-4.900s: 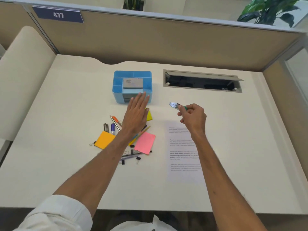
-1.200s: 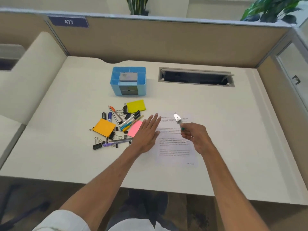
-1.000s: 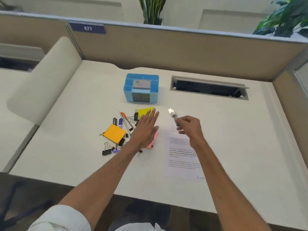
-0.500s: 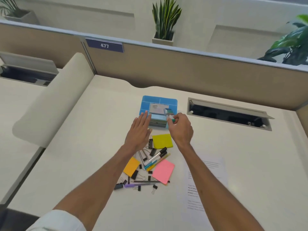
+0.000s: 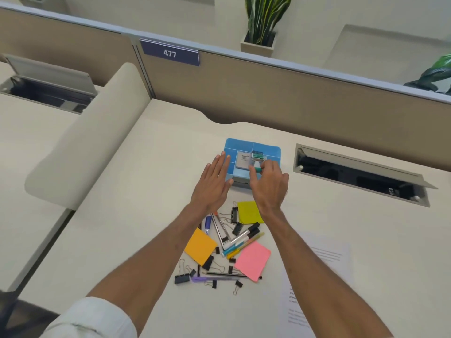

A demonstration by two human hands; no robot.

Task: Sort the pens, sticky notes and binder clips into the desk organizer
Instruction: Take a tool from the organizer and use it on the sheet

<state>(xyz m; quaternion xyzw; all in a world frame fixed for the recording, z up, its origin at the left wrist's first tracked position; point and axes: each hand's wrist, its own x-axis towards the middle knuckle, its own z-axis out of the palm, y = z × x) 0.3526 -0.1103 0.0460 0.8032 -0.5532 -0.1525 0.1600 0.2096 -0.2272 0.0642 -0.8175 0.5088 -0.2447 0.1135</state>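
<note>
A blue desk organizer stands at the back middle of the desk, with a grey box in its centre compartment. My right hand pinches a green-and-white pen over the organizer's top. My left hand, fingers straight, lies flat against the organizer's left side. In front of the organizer lies a heap of pens, black binder clips and sticky notes: yellow, orange and pink.
A printed sheet of paper lies at the front right. An open cable hatch is set into the desk to the right of the organizer. Beige partition panels close the back, and a rounded divider the left.
My right hand carried the pen from above the paper forward to the organizer's top. My left hand moved from the heap to the organizer's left side. My view tilted up.
</note>
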